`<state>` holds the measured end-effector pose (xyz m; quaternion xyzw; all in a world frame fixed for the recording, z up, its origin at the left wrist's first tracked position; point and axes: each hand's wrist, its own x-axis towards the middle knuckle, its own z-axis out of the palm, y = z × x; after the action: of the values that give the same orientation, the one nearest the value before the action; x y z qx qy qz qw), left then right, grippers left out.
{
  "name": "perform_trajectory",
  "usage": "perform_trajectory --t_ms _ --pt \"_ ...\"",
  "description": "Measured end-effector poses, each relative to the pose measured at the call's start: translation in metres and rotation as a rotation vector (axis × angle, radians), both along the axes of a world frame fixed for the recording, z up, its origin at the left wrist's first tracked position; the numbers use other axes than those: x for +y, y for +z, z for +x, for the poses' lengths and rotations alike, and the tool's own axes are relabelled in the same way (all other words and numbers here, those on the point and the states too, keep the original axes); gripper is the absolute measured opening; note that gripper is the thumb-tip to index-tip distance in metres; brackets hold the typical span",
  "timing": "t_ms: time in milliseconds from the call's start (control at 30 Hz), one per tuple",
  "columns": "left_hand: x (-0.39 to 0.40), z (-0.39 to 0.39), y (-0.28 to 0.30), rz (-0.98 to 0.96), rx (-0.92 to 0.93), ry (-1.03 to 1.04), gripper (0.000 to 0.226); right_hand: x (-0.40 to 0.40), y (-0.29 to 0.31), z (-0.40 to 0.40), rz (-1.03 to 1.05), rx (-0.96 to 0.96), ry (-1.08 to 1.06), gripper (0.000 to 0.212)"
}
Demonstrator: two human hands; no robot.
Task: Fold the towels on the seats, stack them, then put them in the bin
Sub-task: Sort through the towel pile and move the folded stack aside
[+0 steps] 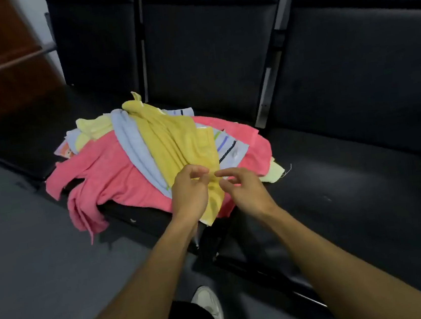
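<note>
Yellow towel [175, 142] lies crumpled atop the pile, its near edge pinched by left hand [189, 191] and right hand [245, 189].

Lower towels [105, 172] buried in pile

Hands at a heap of unfolded towels on black seats

The left hand [190, 191] and right hand [245, 189] pinch the near edge of a yellow towel [175, 142] draped over a pink towel [116, 176], a light blue towel [133, 142] and a striped white towel [229, 146] on the seat [339, 183].
</note>
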<state>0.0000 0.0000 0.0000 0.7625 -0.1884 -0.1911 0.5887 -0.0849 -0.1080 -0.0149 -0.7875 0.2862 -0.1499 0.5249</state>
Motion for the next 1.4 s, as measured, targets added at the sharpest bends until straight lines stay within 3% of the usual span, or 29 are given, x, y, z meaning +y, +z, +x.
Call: perform_trajectory --t_ms 133,200,333,533,700,800,967,1133,1300,1400 --pt "-0.009 0.012 -0.021 0.091 0.039 0.021 0.019 -0.005 -0.020 0.025 -0.015 0.120 0.095 0.039" --pt "-0.014 0.010 -0.020 0.122 0.007 0.008 0.021 -0.006 -0.022 0.028 0.048 0.103 0.121 0.036" --pt "-0.019 -0.013 -0.017 0.214 -0.188 -0.026 0.023 -0.012 0.004 0.009 0.230 -0.126 -0.077 0.024" --pt "-0.047 -0.076 0.006 0.224 -0.494 -0.066 0.067 -0.030 0.066 -0.056 0.391 -0.335 -0.276 0.019" --pt "-0.086 -0.141 0.032 0.187 -0.698 -0.115 0.083 -0.057 0.108 -0.144 0.430 -0.464 -0.415 0.022" --pt "-0.109 -0.167 0.027 0.163 -0.712 -0.153 0.076 -0.074 0.098 -0.189 0.445 -0.460 -0.489 0.026" --pt "-0.142 -0.199 0.003 0.138 -0.660 -0.375 0.017 -0.094 0.062 -0.224 0.481 -0.463 -0.543 0.030" --pt "-0.180 -0.208 -0.003 0.136 -0.496 -0.530 0.017 -0.114 0.021 -0.238 0.274 -0.348 -0.544 0.045" --pt "-0.195 -0.201 -0.005 0.111 -0.409 -0.616 0.009 -0.131 0.010 -0.245 0.016 -0.148 -0.401 0.058" --pt "-0.193 -0.199 -0.005 0.101 -0.353 -0.651 0.006 -0.136 0.009 -0.243 -0.010 -0.057 -0.401 0.072"
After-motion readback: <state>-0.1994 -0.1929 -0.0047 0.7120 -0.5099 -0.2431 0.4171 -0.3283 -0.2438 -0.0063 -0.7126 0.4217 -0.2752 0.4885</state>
